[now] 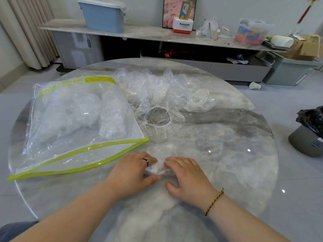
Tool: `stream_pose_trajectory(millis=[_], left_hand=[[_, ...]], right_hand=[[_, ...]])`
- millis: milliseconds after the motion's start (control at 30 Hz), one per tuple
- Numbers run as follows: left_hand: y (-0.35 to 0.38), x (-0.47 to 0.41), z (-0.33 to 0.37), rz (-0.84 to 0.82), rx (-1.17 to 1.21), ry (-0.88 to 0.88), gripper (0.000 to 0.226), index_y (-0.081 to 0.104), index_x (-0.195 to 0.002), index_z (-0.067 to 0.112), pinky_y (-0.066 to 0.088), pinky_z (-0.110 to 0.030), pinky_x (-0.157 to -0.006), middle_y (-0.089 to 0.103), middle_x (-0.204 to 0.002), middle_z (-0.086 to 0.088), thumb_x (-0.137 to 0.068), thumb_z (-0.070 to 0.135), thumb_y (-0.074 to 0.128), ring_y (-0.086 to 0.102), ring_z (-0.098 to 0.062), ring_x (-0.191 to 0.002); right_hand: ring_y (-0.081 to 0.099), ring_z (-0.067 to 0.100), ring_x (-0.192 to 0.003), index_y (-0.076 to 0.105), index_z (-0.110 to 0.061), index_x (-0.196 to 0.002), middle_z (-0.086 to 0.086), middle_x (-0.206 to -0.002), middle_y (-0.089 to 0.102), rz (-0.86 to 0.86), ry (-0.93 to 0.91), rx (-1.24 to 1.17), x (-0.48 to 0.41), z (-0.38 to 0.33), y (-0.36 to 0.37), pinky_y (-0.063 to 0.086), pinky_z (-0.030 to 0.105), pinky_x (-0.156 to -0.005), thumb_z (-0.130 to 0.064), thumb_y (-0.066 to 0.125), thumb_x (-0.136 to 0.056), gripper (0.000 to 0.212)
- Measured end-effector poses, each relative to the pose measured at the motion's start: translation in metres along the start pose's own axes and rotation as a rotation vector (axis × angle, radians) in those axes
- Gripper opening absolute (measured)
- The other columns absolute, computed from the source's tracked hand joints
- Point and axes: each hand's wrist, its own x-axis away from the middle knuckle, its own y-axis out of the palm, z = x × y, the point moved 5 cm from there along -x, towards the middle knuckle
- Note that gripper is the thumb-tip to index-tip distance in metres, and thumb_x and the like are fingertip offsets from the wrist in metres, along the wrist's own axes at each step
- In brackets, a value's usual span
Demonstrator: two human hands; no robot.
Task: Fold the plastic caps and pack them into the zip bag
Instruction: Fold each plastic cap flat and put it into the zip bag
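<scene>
Both hands working at the near edge of the round table (227,145). Left hand (132,170) and right hand (187,177) face each other, fingers curled onto one bunched cap (158,167) held against the tabletop between them, thumbs on its near side. Zip bag (52,151) lies flat toward the left edge, green-trimmed mouth gaping toward the hands, folded caps (111,116) inside. Loose caps (162,91) heaped toward the far edge, touching the bag's right side. One open cap (160,123) lies nearest the hands, elastic ring up.
</scene>
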Motion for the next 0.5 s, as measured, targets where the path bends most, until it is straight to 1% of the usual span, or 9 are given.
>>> stream_pose_trajectory(millis=[67,133,200,267,300,333,400,467,500], left_hand=[[-0.002,-0.001,-0.002,0.006,-0.122,0.014,0.063,0.071,-0.096,0.03,0.046,-0.01,-0.068,0.064,-0.088,0.018,-0.064,0.064,0.029,0.064,-0.002,-0.076],[-0.003,-0.002,-0.004,0.044,-0.153,-0.01,0.051,0.073,-0.081,0.032,0.044,-0.007,-0.057,0.061,-0.074,0.021,-0.06,0.055,0.033,0.062,0.002,-0.062],[-0.001,-0.004,-0.006,0.081,-0.147,-0.017,0.051,0.074,-0.08,0.03,0.043,-0.009,-0.057,0.062,-0.073,0.016,-0.06,0.045,0.03,0.063,-0.003,-0.063],[-0.002,-0.005,-0.007,0.164,-0.08,-0.031,0.067,0.072,-0.099,0.022,0.042,-0.014,-0.072,0.064,-0.094,0.005,-0.064,0.045,0.02,0.064,-0.014,-0.088],[0.0,-0.005,-0.011,0.186,-0.035,-0.054,0.069,0.069,-0.106,0.018,0.039,-0.017,-0.078,0.063,-0.105,0.002,-0.068,0.047,0.019,0.059,-0.018,-0.099],[0.001,-0.005,-0.015,0.196,0.045,-0.092,0.063,0.068,-0.106,0.014,0.036,-0.018,-0.079,0.061,-0.109,0.0,-0.075,0.047,0.024,0.057,-0.019,-0.103],[0.001,-0.003,-0.019,0.187,0.19,-0.161,0.055,0.069,-0.093,0.004,0.032,-0.017,-0.073,0.061,-0.103,-0.001,-0.082,0.046,0.036,0.056,-0.018,-0.096],[0.003,-0.001,-0.021,0.186,0.355,-0.209,0.058,0.06,-0.069,0.004,0.034,-0.022,-0.068,0.056,-0.079,0.001,-0.074,0.056,0.037,0.052,-0.016,-0.075],[0.002,0.0,-0.021,0.187,0.432,-0.253,0.051,0.051,-0.06,0.008,0.034,-0.026,-0.065,0.05,-0.067,0.001,-0.075,0.056,0.039,0.046,-0.015,-0.064]], right_hand=[[0.066,0.01,-0.091,0.067,-0.02,-0.097,-0.008,-0.1,0.068,-0.025,0.046,-0.033,-0.001,0.003,0.0,0.045,0.014,-0.08,-0.043,0.042,-0.066,0.046],[0.05,0.013,-0.118,0.054,-0.014,-0.122,-0.003,-0.126,0.055,-0.063,0.036,-0.08,-0.004,0.004,0.001,0.033,0.018,-0.097,-0.029,0.05,-0.082,0.043],[0.035,0.012,-0.128,0.04,-0.016,-0.135,-0.005,-0.138,0.043,-0.116,0.057,-0.12,-0.004,0.004,0.001,0.022,0.019,-0.102,-0.021,0.05,-0.089,0.047],[0.038,0.014,-0.125,0.039,-0.018,-0.136,-0.003,-0.134,0.047,-0.086,0.105,-0.121,-0.008,0.006,-0.002,0.024,0.019,-0.099,-0.014,0.047,-0.09,0.047],[0.04,0.016,-0.122,0.041,-0.018,-0.134,-0.001,-0.13,0.05,-0.069,0.132,-0.118,-0.009,0.007,-0.002,0.026,0.02,-0.097,-0.011,0.046,-0.089,0.046],[0.043,0.018,-0.118,0.043,-0.017,-0.132,0.0,-0.126,0.053,-0.058,0.15,-0.12,-0.01,0.008,-0.003,0.028,0.021,-0.094,-0.009,0.045,-0.089,0.044],[0.047,0.021,-0.112,0.048,-0.016,-0.127,0.004,-0.118,0.057,-0.038,0.178,-0.128,-0.011,0.009,-0.003,0.031,0.022,-0.088,-0.008,0.045,-0.089,0.039],[0.052,0.021,-0.1,0.056,-0.016,-0.119,0.005,-0.104,0.061,0.016,0.248,-0.205,-0.009,0.014,-0.006,0.032,0.021,-0.076,-0.011,0.046,-0.09,0.031],[0.054,0.02,-0.091,0.059,-0.015,-0.113,0.002,-0.093,0.062,0.043,0.296,-0.273,-0.009,0.017,-0.007,0.033,0.021,-0.07,-0.014,0.048,-0.091,0.025]])
